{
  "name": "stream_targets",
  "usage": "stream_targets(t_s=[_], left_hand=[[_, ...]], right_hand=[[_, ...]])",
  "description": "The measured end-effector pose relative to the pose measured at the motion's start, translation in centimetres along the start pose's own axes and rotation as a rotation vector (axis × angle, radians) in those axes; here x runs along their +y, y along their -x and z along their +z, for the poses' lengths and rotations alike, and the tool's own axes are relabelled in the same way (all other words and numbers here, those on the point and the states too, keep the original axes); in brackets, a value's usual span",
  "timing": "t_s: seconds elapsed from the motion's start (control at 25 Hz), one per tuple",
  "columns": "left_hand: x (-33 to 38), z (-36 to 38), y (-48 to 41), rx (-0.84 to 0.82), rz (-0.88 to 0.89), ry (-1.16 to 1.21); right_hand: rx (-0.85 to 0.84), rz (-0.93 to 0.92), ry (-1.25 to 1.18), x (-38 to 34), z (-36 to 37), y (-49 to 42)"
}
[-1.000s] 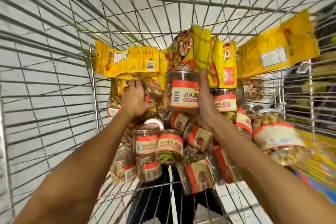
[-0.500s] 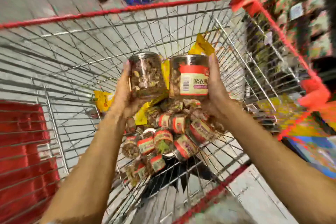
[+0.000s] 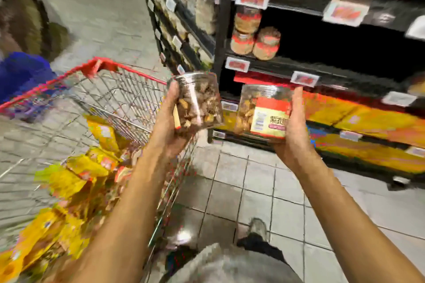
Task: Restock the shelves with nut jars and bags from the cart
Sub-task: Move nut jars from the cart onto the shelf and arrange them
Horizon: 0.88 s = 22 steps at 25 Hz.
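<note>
Clear jar (image 3: 200,101) clasped in my left hand (image 3: 169,128), labelled jar (image 3: 262,110) in my right hand (image 3: 296,133) — both out of cart (image 3: 128,71) now, shelf (image 3: 271,67) ahead.

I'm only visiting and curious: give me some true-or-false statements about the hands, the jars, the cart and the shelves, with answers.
1. The left hand and the right hand each hold a jar. True.
2. The right hand's jar bears a red and cream label. True.
3. The left hand's jar is empty. False: it is filled with brown nuts.
4. The cart is empty. False: yellow bags lie in it.
5. The shelves stand left of the cart. False: they are on its right.
</note>
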<state>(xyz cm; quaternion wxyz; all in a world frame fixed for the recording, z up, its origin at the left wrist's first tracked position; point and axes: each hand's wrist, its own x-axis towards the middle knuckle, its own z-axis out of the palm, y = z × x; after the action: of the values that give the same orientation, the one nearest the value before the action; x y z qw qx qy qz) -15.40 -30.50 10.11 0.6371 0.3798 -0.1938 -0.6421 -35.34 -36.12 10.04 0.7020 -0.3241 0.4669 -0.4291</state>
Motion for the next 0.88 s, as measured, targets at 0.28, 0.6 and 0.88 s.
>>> stream_targets(t_s=[0.28,0.6,0.88], left_hand=[[-10.3,13.5,-10.5,0.021,-0.06,0.033],[-11.7,14.8,-24.2,0.332,0.353,-0.324],[-11.2,13.2,-33.7,0.406,0.708,-0.654]], right_hand=[[0.128,-0.064,0.016,-7.9,-13.3,-6.8],[0.157,-0.061,-0.004,-9.6,-15.0,-19.5],[0.161,-0.131,0.015,-8.4,-13.5,-28.8]])
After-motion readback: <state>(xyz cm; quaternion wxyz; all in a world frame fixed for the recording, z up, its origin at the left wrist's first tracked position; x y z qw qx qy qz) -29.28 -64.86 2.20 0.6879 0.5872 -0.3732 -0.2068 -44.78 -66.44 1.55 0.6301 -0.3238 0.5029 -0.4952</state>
